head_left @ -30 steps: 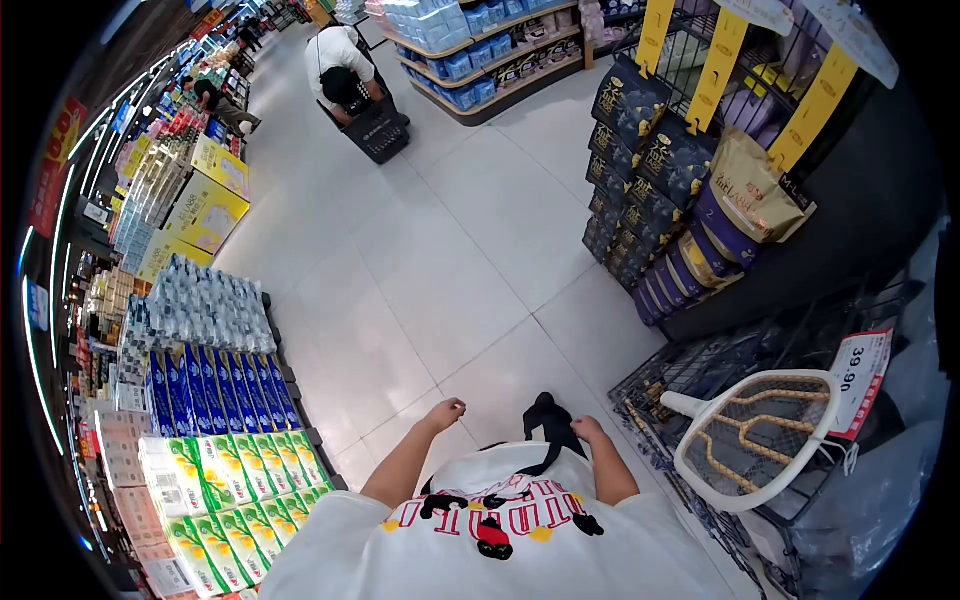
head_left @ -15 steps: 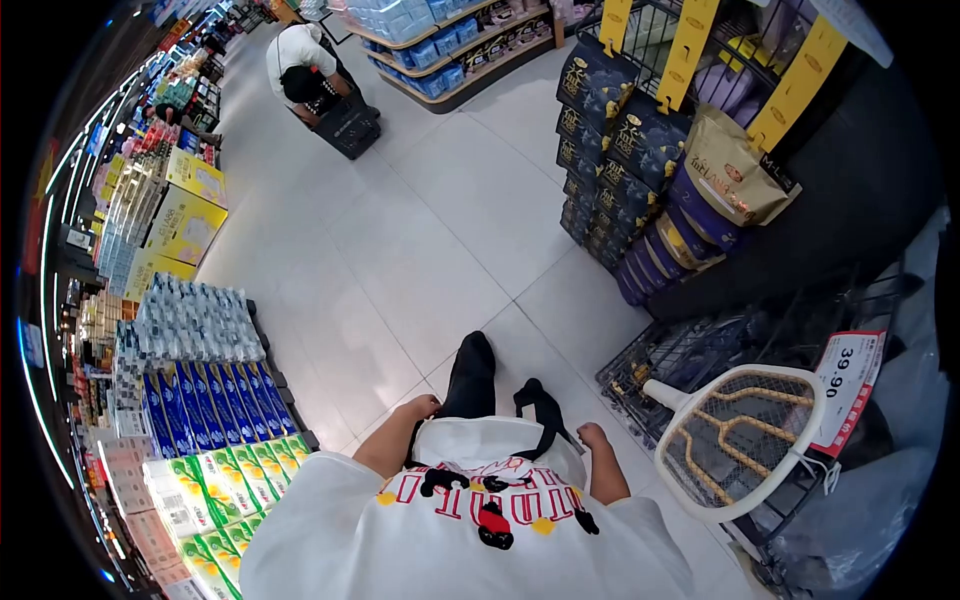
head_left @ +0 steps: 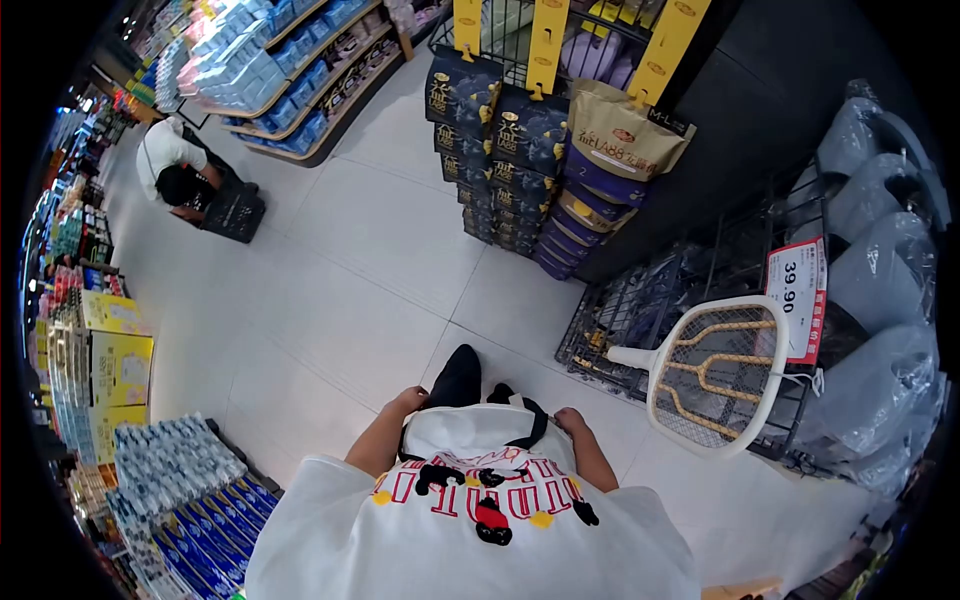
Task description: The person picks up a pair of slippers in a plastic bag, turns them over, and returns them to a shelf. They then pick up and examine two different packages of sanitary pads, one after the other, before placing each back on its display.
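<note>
My left hand [head_left: 408, 399] hangs at my side with its fingers loosely curled, beside a white bag or cloth [head_left: 470, 430] with a dark strap at my waist. On the other side my right hand [head_left: 570, 419] is also curled, close to the strap. I see nothing in either hand, though the fingers are small and partly turned away. To my right, an electric mosquito swatter [head_left: 718, 375] with a white frame hangs on a wire rack [head_left: 640, 320], apart from my hand. A price tag reading 39.90 [head_left: 797, 298] is behind it.
Dark packs [head_left: 520, 140] and a gold-and-purple bag [head_left: 625, 140] hang on a display ahead. Plastic-wrapped goods [head_left: 870, 320] are at the right. Stacked packages [head_left: 175, 470] stand at the left. Farther off, a person [head_left: 170, 160] bends over a dark basket [head_left: 235, 208] on the tiled floor.
My view has turned to the right and my feet have shifted in a step. The displays and the bending person now sit farther left. Both hands stay low at my sides.
</note>
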Action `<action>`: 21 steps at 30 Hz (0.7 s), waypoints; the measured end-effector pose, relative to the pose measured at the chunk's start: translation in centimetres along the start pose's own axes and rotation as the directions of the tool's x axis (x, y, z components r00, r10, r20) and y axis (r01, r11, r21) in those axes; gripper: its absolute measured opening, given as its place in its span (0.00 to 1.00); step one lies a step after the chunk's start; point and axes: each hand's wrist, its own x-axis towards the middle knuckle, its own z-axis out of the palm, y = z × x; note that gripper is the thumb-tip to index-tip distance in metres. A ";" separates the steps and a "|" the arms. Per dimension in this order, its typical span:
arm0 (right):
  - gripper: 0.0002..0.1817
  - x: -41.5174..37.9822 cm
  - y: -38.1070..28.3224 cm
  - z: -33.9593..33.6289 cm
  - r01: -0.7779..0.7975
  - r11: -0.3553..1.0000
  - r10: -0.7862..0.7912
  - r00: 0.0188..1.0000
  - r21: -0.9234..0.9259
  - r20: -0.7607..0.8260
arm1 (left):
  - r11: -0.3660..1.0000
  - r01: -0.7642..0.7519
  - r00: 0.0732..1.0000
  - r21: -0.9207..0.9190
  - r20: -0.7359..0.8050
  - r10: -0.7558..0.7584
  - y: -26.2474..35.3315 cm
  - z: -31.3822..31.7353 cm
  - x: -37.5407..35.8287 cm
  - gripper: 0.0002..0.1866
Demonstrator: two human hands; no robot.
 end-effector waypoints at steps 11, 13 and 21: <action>0.15 0.4 -9.9 -0.3 0.078 0.951 -0.116 0.987 -0.299 -0.112 | 0.936 -0.245 0.967 -0.253 0.006 0.254 2.8 -8.7 7.7 0.17; 0.15 0.7 -11.4 -0.4 0.077 0.973 -0.093 0.994 -0.216 -0.065 | 0.978 -0.089 0.991 -0.189 0.079 0.106 1.7 -10.5 6.3 0.16; 0.16 -0.3 -13.2 2.5 -0.053 0.969 0.051 0.999 -0.240 -0.015 | 0.983 0.185 0.966 -0.022 0.188 -0.178 -7.1 -12.4 5.1 0.16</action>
